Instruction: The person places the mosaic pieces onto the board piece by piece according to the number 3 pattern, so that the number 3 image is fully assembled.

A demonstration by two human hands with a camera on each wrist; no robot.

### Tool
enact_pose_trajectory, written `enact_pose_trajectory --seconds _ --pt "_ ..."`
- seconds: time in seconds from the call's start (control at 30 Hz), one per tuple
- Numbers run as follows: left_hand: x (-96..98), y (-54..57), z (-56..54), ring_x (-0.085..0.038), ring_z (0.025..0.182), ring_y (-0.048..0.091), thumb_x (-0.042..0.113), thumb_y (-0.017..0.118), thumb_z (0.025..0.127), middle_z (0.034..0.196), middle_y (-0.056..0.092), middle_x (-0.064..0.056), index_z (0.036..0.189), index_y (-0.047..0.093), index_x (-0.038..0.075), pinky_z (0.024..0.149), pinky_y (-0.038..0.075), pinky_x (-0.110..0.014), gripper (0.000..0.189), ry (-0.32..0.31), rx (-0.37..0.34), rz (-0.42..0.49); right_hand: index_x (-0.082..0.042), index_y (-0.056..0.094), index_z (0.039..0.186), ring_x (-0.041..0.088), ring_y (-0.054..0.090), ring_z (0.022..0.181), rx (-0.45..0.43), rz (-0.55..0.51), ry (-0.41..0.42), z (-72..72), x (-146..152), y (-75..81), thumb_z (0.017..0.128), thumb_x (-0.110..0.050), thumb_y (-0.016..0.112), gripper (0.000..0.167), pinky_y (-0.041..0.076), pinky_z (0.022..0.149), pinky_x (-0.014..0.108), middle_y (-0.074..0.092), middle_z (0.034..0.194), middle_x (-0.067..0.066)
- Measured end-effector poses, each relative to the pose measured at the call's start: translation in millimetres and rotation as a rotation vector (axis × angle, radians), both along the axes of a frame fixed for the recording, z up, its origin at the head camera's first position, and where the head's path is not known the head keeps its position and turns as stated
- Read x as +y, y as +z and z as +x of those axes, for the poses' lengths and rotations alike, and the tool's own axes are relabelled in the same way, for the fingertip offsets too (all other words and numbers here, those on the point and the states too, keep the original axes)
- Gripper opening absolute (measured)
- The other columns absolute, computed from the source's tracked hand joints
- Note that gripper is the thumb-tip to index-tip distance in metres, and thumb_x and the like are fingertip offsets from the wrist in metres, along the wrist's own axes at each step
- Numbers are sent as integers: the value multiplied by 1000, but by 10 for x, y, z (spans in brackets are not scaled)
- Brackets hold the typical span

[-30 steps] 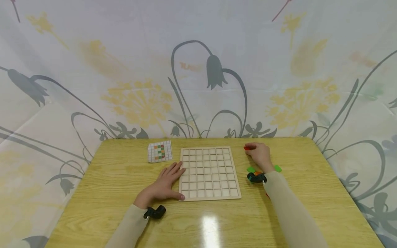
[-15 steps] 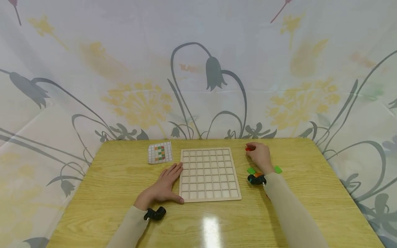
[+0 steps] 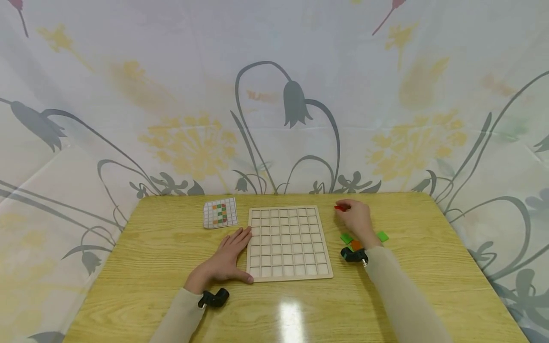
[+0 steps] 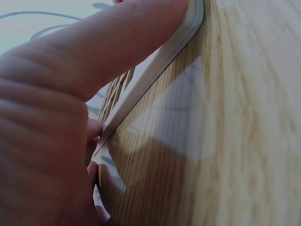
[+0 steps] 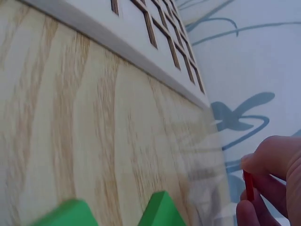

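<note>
A wooden grid board (image 3: pixel 288 247) lies flat on the table, its square cells bare. My left hand (image 3: pixel 225 259) rests at its left edge with fingers spread and straight; in the left wrist view the thumb (image 4: pixel 117 44) touches the board's side (image 4: pixel 146 77). Beyond the board's upper right corner, my right hand (image 3: pixel 357 220) pinches a thin red tile (image 3: pixel 340 208) between thumb and fingers. From the right wrist, that red tile (image 5: pixel 249 186) appears edge-on. Beneath the right wrist lie green tiles (image 3: pixel 346 238) and an orange tile (image 3: pixel 356 245), partly covered by the wrist camera.
A paper card (image 3: pixel 220 213) printed with a grid of orange, green and red squares lies left of the board's top. Another green tile (image 3: pixel 382 236) sits right of the right wrist. A flower-patterned curtain (image 3: pixel 274 119) stands behind the table's back edge.
My right hand has shifted slightly left towards the board with the red tile. My left hand stays at the board's edge. The head view has tilted a little.
</note>
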State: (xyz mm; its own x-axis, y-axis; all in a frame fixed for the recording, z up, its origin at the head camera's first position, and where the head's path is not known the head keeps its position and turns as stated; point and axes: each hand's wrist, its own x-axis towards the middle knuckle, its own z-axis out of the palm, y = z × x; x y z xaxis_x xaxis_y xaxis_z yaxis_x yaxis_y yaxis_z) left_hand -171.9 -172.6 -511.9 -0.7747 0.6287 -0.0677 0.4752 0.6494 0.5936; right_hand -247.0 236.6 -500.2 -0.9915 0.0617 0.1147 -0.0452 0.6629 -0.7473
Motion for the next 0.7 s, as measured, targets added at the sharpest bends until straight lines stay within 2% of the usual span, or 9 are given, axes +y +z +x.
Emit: enact_pose_trajectory --seconds 0.47,0.7 --pt "1 -1 -3 -33 152 -1 56 83 72 167 5 -10 159 15 2 117 1 -59 123 3 -1 4 4 70 117 38 69 94 113 -78 103 107 -287 40 89 -7 73 30 58 75 44 70 110 21" --pt "-3 -12 0 -34 152 0 56 83 72 167 6 -10 159 16 2 117 2 -59 122 -3 5 9 2 72 116 35 70 93 133 -88 141 121 -491 30 88 -8 75 29 59 74 42 70 107 18"
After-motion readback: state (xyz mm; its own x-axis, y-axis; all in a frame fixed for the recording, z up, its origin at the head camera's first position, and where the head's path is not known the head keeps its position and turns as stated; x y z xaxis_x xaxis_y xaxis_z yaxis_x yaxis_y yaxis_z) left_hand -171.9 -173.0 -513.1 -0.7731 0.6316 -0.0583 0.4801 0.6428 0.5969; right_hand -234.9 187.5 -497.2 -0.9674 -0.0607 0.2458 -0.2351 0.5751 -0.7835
